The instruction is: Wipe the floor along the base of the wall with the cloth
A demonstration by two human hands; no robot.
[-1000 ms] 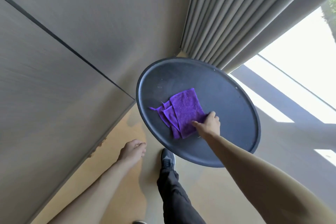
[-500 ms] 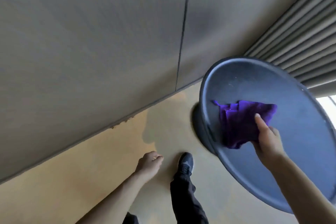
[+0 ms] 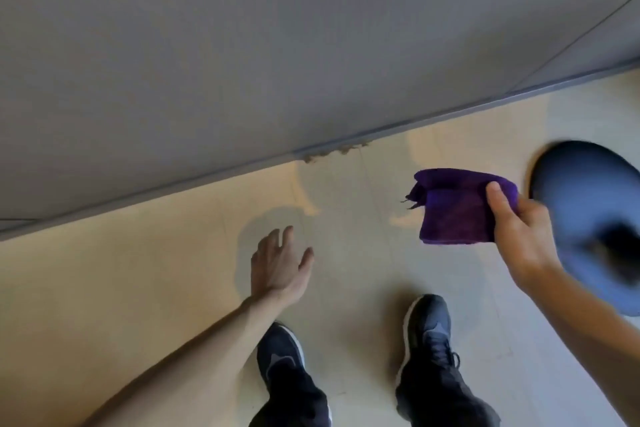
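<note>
The right hand (image 3: 519,236) grips a folded purple cloth (image 3: 457,206) in the air at right of centre, thumb on top, above the floor (image 3: 138,270). The left hand (image 3: 277,263) hangs empty at lower centre, fingers spread wide. A grey wall (image 3: 242,45) fills the upper frame; at its base sits a brown patch of dirt (image 3: 332,152). A blurred round blue desk (image 3: 588,204) shows at the right edge. Two dark shoes (image 3: 429,333) stand below
</note>
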